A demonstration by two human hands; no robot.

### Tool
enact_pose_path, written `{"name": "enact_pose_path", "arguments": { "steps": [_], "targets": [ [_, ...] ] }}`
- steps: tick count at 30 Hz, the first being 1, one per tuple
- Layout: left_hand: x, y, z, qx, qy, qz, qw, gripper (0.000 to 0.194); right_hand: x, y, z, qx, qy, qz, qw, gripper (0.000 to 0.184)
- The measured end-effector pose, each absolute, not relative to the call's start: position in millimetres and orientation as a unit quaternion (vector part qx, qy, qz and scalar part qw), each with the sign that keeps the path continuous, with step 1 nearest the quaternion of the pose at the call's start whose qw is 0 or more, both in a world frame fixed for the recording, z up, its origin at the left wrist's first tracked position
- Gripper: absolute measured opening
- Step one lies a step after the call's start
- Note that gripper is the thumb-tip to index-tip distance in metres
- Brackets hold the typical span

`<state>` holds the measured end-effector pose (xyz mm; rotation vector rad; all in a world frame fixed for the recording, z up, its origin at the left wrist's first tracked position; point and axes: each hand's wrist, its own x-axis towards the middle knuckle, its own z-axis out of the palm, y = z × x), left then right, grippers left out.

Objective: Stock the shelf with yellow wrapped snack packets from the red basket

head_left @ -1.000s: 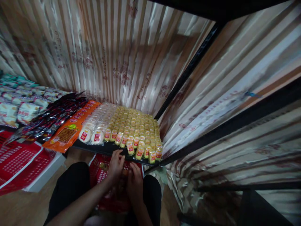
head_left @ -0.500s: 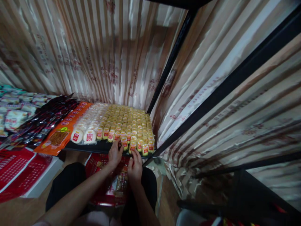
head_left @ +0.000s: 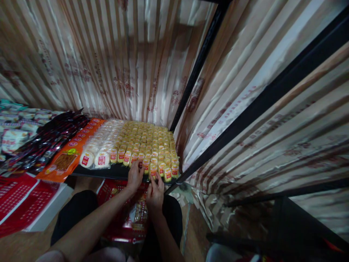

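At lower centre, the left hand (head_left: pixel 135 175), fingers curled, and the right hand (head_left: pixel 156 193), fingers partly bent, reach the front of the small yellow plastic-wrapped cakes (head_left: pixel 148 142) at centre; whether either grips is unclear.

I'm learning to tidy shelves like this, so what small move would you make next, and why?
I'd probably nudge the yellow pack by the right hand back slightly, with the left hand steadying its neighbours. It sits close to the black shelf's front edge, further forward than the yellow packs at the left end, and the right fingertips are already there.
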<state>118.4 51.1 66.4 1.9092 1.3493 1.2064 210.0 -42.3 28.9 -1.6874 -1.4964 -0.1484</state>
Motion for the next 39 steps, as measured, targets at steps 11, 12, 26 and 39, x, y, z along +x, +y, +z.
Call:
{"name": "enact_pose_path", "arguments": {
  "steps": [11,12,26,39],
  "targets": [
    [118.0,52.8,65.8,0.717,0.503,0.425,0.228,0.009,208.1,-40.3,23.5,-0.69,-0.595,-0.079,0.405,0.045],
    [117.8,53.0,66.4,0.718,0.5,0.425,0.231,0.008,207.2,-39.0,24.2,-0.692,-0.588,-0.076,0.411,0.046],
    [111.6,52.0,57.7,0.731,0.496,0.405,0.238,0.009,209.7,-36.1,32.9,-0.728,-0.574,-0.051,0.373,0.054],
    [109.3,45.5,59.7,0.739,0.483,0.413,0.222,0.011,220.6,-61.0,38.3,-0.722,-0.54,-0.059,0.429,0.038]
  ]
}}
